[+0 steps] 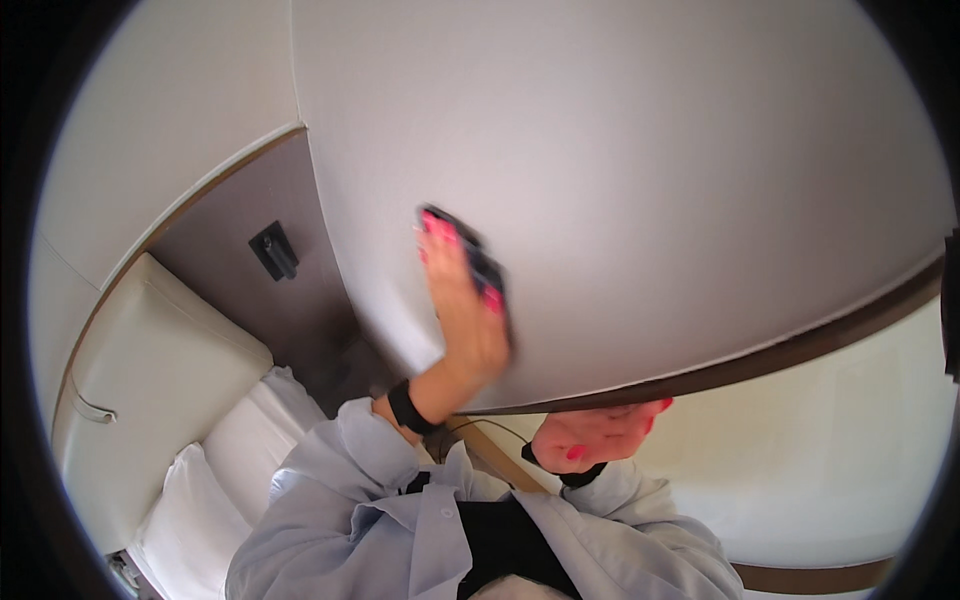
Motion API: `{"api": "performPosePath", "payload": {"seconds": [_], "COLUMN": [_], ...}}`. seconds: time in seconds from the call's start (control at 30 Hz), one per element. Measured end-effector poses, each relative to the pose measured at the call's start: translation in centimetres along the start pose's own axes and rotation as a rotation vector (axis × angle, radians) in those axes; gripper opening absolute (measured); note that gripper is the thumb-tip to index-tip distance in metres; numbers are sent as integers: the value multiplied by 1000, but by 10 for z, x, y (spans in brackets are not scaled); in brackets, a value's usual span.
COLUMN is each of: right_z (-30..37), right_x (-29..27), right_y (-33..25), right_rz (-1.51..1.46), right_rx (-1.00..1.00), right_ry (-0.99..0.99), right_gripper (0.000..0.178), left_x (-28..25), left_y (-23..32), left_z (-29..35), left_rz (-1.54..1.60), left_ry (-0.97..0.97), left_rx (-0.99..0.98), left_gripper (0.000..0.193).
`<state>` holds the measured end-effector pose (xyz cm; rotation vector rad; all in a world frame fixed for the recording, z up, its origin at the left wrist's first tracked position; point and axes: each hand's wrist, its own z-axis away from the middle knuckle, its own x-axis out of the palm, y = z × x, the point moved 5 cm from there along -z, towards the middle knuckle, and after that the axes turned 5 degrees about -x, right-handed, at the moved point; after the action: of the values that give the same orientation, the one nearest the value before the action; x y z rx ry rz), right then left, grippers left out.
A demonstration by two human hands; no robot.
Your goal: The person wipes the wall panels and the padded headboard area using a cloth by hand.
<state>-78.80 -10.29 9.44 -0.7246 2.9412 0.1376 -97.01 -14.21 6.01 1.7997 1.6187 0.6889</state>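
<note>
My left hand (465,310) is raised against a broad pale grey panel (680,180). Its fingers press a dark, flat, longish object (488,272) toward the panel's surface; blur hides what kind of thing it is. My right hand (595,437) is lower down, just at the panel's brown bottom edge (740,372). Its palm faces up and its fingers stretch to the right, with nothing seen in them. Whether these fingers touch the edge, I cannot tell. Black bands circle both wrists.
On the left stands a cream padded headboard (160,370) with white pillows (240,455) before it. A small dark fixture (274,250) is mounted on the brown wall section (210,225). Beyond the brown edge, a pale surface (820,460) spreads at the lower right.
</note>
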Motion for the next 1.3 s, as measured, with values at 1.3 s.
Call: {"api": "performPosePath", "payload": {"seconds": [1.3], "right_z": [1], "right_x": [5], "right_y": [-10], "right_rz": [49], "right_rx": [12], "right_ry": [49], "right_gripper": [75], "left_x": [-18], "left_y": [256], "left_z": [-136], "left_rz": [-44], "left_ry": [-208], "left_rx": [1104], "left_gripper": [57]}}
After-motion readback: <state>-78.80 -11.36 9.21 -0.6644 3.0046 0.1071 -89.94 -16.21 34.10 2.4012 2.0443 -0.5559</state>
